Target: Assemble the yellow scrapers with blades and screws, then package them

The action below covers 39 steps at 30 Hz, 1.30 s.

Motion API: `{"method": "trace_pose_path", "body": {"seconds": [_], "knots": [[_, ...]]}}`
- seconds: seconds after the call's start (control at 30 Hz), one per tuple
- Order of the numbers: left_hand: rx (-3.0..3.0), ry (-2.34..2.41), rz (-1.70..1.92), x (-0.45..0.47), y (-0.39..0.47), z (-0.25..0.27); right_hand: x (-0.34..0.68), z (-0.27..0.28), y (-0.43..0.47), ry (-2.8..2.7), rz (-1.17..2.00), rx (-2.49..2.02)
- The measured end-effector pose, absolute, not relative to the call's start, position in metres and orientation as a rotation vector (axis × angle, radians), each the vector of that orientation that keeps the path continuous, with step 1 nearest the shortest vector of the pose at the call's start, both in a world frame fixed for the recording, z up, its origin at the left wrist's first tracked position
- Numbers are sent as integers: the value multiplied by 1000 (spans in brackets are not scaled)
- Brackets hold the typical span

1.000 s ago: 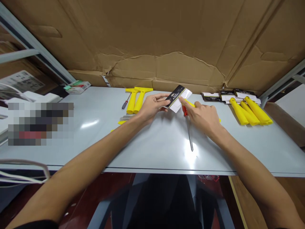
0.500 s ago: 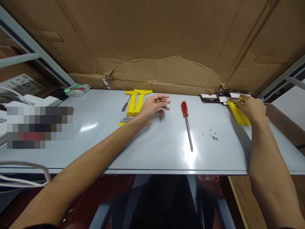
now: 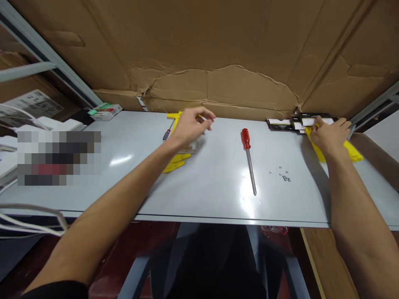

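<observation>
My left hand (image 3: 192,124) hovers over the yellow T-shaped handles (image 3: 172,116), its fingers loosely bent and apart, with nothing seen in them. It hides most of those handles. Beside it lie a small screwdriver (image 3: 166,135) and yellow scraper parts (image 3: 174,166). At the right, my right hand (image 3: 330,135) has its thumb side closed on a yellow scraper handle (image 3: 315,146), while its other fingers are stretched out. Another yellow piece (image 3: 353,152) shows past the wrist. Black-and-white packs (image 3: 280,124) lie behind that hand.
A red-handled screwdriver (image 3: 246,139) lies mid-table, with several small metal screws or nuts (image 3: 285,177) to its right. Cardboard (image 3: 218,50) walls the back. White power strips and cables (image 3: 40,124) and a small box (image 3: 107,112) are at the left.
My left hand has shifted left and up, over the yellow handles. On the right, the yellow handles have spread apart under my right hand. The view has moved slightly.
</observation>
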<state>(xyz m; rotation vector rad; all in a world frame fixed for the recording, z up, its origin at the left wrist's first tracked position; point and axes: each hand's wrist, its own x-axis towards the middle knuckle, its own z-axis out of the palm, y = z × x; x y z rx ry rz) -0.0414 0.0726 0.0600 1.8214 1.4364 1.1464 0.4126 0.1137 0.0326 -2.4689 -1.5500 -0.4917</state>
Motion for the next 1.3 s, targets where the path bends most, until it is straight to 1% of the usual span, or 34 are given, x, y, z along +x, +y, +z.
{"method": "trace_pose_path", "body": {"seconds": [0.07,0.1,0.2,0.3,0.4,0.47,0.57,0.67,0.9,1.0,1.23,1.3], "knots": [[2116,1871,995,-67,79,70,400,39,113,-1546,-580,-2372],[2165,2116,826,-79,84,72,390,43,111,-1583,-613,-2295],[2078,2310,653,-108,97,63,346,49,100,-1813,-640,-1980],[2038,2313,565,-115,108,43,300,49,82,-2084,-559,-1693],[2058,2308,580,-110,114,26,280,49,70,-2183,-479,-1584],[2078,2288,615,-106,115,21,287,51,69,-2086,-459,-1645],[2115,2250,625,-100,113,16,315,51,81,-1939,-472,-1865],[2157,2227,613,-93,111,14,344,43,99,-2006,-551,-1991],[2214,2218,528,-84,108,14,362,7,123,-2408,-570,-1749],[2218,2202,550,-84,108,13,361,1,126,-2465,-525,-1721],[2220,2143,726,-72,103,20,353,15,120,-2375,-549,-1692],[2274,2054,830,-66,99,25,335,23,110,-2302,-495,-1685]]}}
